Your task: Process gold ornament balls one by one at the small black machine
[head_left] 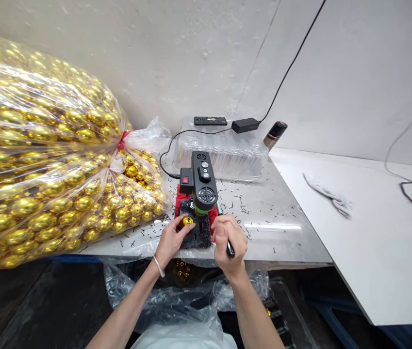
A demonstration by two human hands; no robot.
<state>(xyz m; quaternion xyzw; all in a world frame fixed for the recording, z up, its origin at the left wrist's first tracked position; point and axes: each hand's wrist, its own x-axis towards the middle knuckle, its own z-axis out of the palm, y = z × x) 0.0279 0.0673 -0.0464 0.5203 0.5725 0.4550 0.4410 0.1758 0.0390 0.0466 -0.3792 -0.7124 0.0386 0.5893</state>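
Observation:
Between thumb and fingers, my left hand (171, 237) pinches a shiny gold bauble (187, 221) with a dark mark on top. It is held just in front of a small black tabletop machine (205, 182) with a red switch, round vents and silver buttons. My right hand (229, 242) is wrapped round the black-tipped lever handle (230, 249) at the machine's right side. Under the machine's head lies a black base (202, 237) on a red mat (181, 196). The bauble's underside is hidden by my fingers.
Large clear bags (27, 160) of gold baubles fill the left. Behind the machine stand a clear plastic tray (223, 157), a phone-like black slab (210, 120), a power adapter (245, 125) and a dark-capped bottle (275, 133). Black scraps litter the table (282, 232). Gloves (331, 196) lie right.

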